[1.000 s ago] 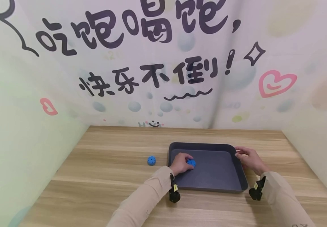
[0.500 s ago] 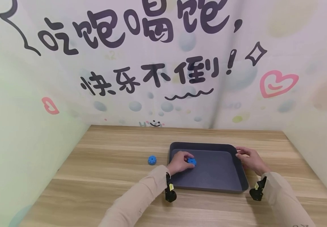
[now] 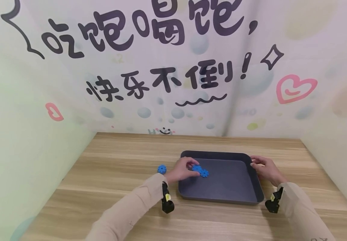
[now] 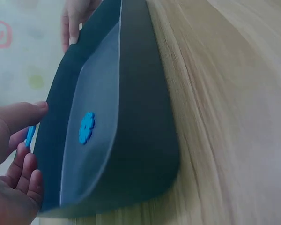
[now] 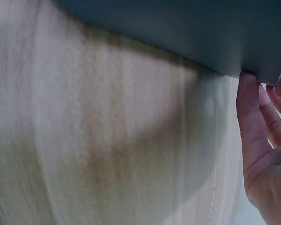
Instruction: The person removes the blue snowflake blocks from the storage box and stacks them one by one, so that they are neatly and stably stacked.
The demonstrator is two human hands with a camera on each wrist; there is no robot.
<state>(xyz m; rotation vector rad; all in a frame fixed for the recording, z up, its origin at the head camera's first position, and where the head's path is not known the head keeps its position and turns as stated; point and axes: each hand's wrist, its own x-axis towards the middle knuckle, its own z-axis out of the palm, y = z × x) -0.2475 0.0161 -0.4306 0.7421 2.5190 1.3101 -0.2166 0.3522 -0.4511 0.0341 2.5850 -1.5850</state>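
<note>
My left hand (image 3: 180,170) is over the left part of a dark grey baking tray (image 3: 227,182). Between its thumb and fingers it pinches a thin blue notched disc (image 4: 31,136), seen edge-on in the left wrist view. Another blue disc, flower-shaped (image 4: 86,127), lies flat on the tray floor, just right of the fingertips in the head view. My right hand (image 3: 267,170) grips the tray's far right corner, thumb over the rim and fingers against the outer wall. Left of the tray, a third blue disc (image 3: 162,169) sits on the table beside my left wrist.
The tray stands on a wood-grain table (image 3: 107,167). A printed cloth wall (image 3: 137,110) rises behind the table, with pale walls at both sides. Black wrist cameras hang below both sleeves, the left one (image 3: 167,202) just left of the tray.
My left hand has drawn back to the left, a blue disc in its fingers. Another disc now shows on the tray floor, apart from the fingertips. My right hand has stayed at the tray corner.
</note>
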